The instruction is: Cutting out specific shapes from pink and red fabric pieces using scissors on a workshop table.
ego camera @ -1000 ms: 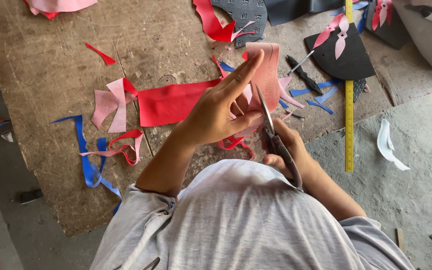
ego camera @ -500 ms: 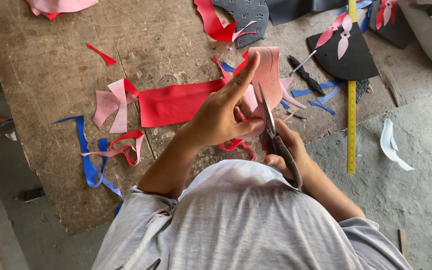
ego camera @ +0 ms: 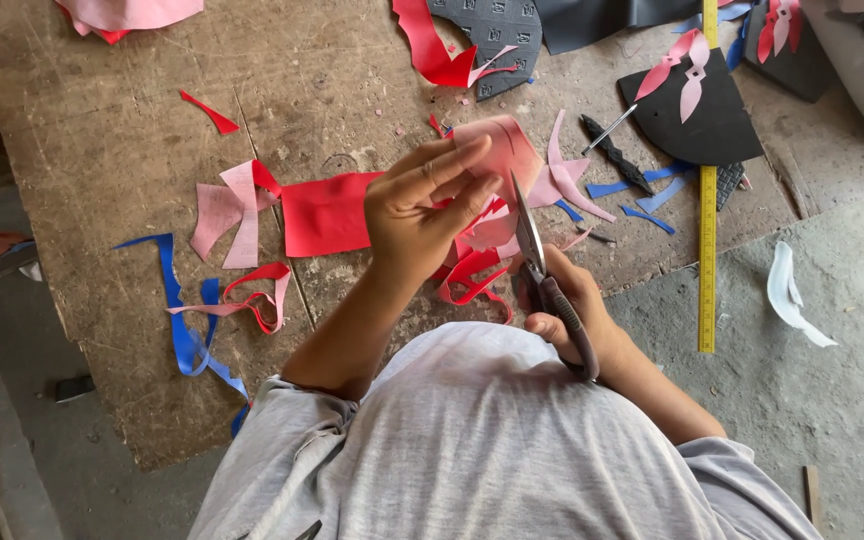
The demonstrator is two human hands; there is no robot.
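Fingers of my left hand (ego camera: pixel 422 215) pinch the pale pink sheet offcut (ego camera: pixel 500 150), lifting it off the board so the blades can reach its edge. My right hand (ego camera: pixel 564 305) is closed round the dark handles of the steel scissors (ego camera: pixel 542 270), whose long axis runs from my belly away, tips pointing up at the pink piece. Red curled strips (ego camera: pixel 472 275) lie under both hands; beyond them, on the worn wooden board (ego camera: pixel 102 130), a flat red rectangle (ego camera: pixel 327 212), and to the right a yellow ruler (ego camera: pixel 708 200).
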